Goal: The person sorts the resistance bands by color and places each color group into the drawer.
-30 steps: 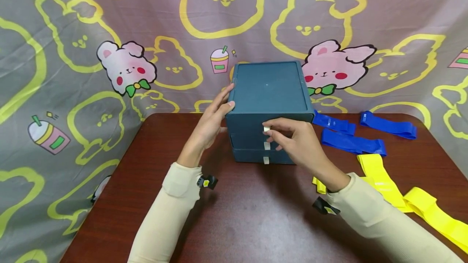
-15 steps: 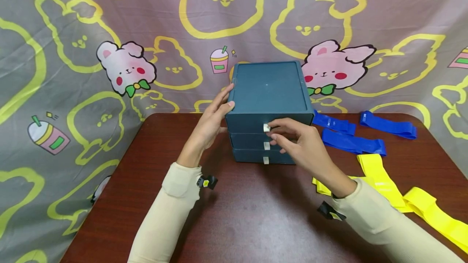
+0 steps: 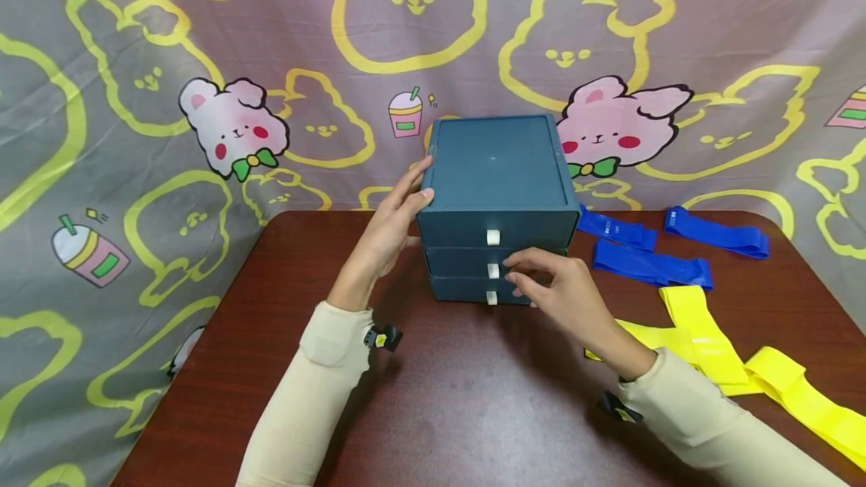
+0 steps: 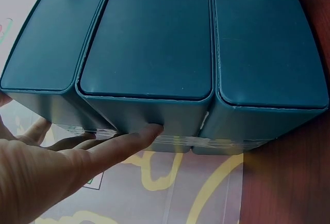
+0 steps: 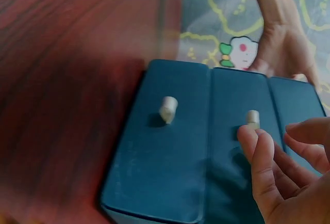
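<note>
A dark teal three-drawer box (image 3: 497,164) stands on the table, all its drawers closed. Each drawer front carries a small white pull tab; the top tab (image 3: 493,237) is free of any hand. My left hand (image 3: 386,235) rests along the box's left side, fingers extended, thumb near the top edge; the left wrist view shows its thumb (image 4: 129,144) against the side wall. Close to the middle drawer's tab (image 5: 252,116) is my right hand (image 3: 564,291), its fingers slightly bent and thumb apart from them. A fingertip is at or just beside that tab; contact cannot be told.
Several blue bands (image 3: 652,264) lie right of the box on the brown table (image 3: 433,412). Yellow bands (image 3: 710,340) lie nearer, partly behind the right forearm. A patterned curtain (image 3: 325,36) hangs behind the box.
My right hand has let go of the top drawer's tab and moved down to the middle drawer's tab. The left hand and the box have stayed in place.
</note>
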`<control>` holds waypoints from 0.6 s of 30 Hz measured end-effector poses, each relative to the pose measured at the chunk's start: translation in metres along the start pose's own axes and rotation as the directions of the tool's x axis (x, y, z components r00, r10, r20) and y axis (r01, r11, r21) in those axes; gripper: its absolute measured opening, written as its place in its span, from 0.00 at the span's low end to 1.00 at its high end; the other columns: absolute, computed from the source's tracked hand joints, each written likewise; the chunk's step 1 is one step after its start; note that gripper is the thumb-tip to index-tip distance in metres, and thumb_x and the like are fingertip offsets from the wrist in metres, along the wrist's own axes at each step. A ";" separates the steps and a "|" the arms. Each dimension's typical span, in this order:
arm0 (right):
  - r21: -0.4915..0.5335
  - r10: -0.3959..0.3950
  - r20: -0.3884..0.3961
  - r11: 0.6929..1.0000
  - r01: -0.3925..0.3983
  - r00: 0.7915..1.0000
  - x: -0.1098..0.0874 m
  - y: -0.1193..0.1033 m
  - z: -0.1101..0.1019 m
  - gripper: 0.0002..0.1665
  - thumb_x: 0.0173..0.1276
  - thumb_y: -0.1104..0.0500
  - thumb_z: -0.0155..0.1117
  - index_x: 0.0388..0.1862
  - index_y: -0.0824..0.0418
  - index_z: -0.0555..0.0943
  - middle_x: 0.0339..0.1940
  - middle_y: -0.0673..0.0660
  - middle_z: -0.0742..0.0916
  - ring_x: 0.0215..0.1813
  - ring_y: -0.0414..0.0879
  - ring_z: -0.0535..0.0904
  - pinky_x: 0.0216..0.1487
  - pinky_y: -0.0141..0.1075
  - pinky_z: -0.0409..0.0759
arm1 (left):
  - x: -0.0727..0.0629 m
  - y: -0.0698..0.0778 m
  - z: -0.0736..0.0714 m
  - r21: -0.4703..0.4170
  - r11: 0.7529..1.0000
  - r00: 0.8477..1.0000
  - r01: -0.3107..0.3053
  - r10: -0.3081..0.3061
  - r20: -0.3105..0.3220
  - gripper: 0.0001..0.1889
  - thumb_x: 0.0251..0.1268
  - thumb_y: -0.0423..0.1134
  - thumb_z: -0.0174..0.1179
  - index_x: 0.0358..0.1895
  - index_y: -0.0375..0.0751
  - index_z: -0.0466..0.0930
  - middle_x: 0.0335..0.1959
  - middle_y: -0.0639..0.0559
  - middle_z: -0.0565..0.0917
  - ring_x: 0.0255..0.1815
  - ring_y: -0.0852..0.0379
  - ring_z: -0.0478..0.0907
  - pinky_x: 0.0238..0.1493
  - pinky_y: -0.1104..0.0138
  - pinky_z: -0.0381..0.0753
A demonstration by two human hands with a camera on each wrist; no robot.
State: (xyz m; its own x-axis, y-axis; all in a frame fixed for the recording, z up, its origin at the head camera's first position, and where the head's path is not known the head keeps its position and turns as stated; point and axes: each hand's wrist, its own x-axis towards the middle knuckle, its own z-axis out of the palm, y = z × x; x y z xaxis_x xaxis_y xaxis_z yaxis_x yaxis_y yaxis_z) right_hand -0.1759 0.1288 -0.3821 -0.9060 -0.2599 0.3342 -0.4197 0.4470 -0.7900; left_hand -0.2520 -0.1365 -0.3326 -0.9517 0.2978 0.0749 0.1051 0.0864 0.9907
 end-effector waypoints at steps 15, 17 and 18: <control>0.049 0.068 0.080 0.996 -0.072 0.995 0.012 0.010 0.018 0.13 0.75 0.61 0.68 0.55 0.59 0.89 0.46 0.59 0.93 0.37 0.53 0.90 0.28 0.36 0.87 | 0.000 0.000 0.001 0.003 1.000 1.000 0.000 0.000 -0.005 0.31 0.82 0.50 0.51 0.83 0.72 0.57 0.88 0.55 0.49 0.85 0.42 0.53 0.69 0.27 0.66; 0.051 0.068 0.080 0.996 -0.072 0.994 0.013 0.010 0.020 0.12 0.75 0.61 0.68 0.54 0.60 0.89 0.45 0.59 0.93 0.37 0.54 0.90 0.28 0.36 0.86 | -0.001 0.000 0.001 0.002 1.000 1.000 0.001 -0.001 -0.004 0.31 0.82 0.49 0.51 0.83 0.72 0.57 0.88 0.55 0.49 0.85 0.42 0.53 0.69 0.27 0.66; 0.053 0.069 0.080 0.996 -0.074 0.994 0.013 0.010 0.020 0.12 0.75 0.61 0.68 0.54 0.59 0.90 0.45 0.59 0.93 0.37 0.54 0.90 0.28 0.35 0.86 | -0.001 0.000 0.001 0.001 1.000 1.000 0.001 -0.001 -0.003 0.31 0.82 0.49 0.51 0.83 0.72 0.56 0.88 0.55 0.49 0.85 0.42 0.53 0.69 0.27 0.66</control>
State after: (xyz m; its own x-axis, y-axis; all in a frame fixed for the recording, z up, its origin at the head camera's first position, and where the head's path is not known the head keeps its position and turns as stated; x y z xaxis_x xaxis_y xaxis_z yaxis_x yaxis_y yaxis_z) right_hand -0.1905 0.1128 -0.3959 -0.9255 -0.2961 0.2362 -0.3480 0.4189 -0.8387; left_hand -0.2510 -0.1357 -0.3323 -0.9527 0.2948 0.0744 0.1046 0.0880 0.9906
